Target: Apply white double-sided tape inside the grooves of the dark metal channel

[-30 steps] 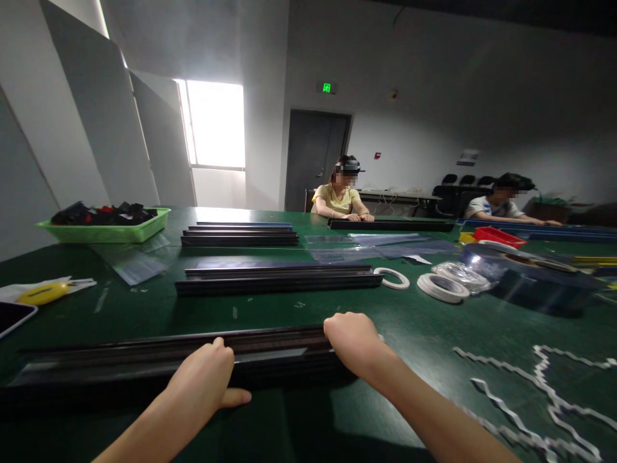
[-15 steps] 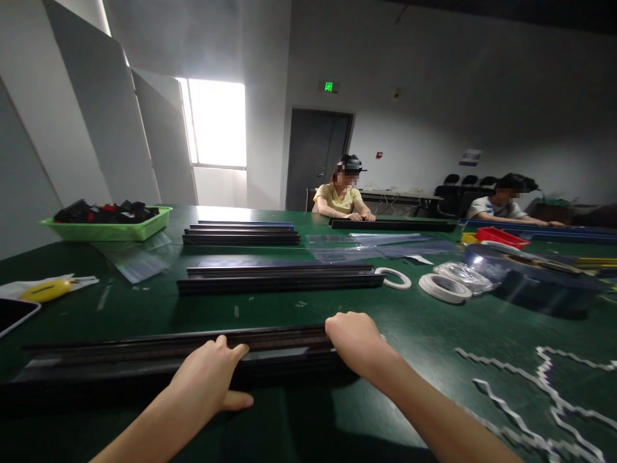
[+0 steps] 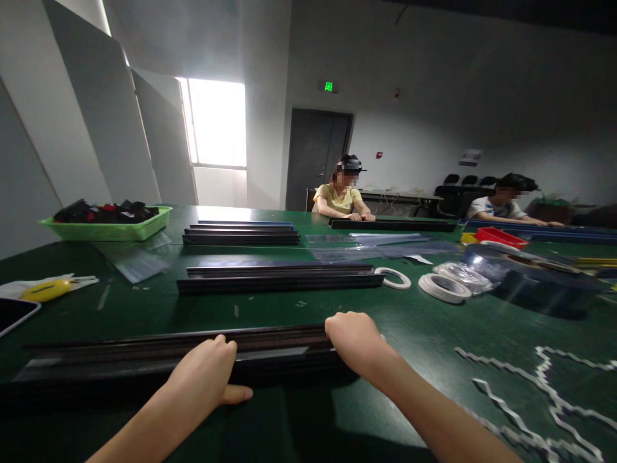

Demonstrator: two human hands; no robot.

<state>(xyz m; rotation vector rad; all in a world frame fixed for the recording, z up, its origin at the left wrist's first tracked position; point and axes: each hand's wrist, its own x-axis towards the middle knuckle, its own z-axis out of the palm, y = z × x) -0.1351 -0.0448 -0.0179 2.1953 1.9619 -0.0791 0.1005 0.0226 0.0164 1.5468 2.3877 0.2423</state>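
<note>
A long black channel profile (image 3: 120,366) lies across the near part of the green table, with a pale strip (image 3: 274,353) along its inside. My left hand (image 3: 209,370) is over its middle, fingers curled on the profile and thumb stretched out along the near side. At the profile's right end, my right hand (image 3: 354,337) is closed around it, fingertips hidden behind the knuckles. Just beyond lies another dark profile (image 3: 279,281), with a white tape roll (image 3: 393,278) at its right end.
Farther back sit more stacked profiles (image 3: 241,237) and a green basket (image 3: 103,230) of black parts. A yellow-handled tool (image 3: 48,290) is at left. Zigzag white strips (image 3: 511,411), tape rolls (image 3: 444,288) and a large film roll (image 3: 540,276) occupy the right. Two people sit across the table.
The fingers of my left hand have curled in more, and its index finger no longer sticks out to the right. My right hand and the profile have stayed put.
</note>
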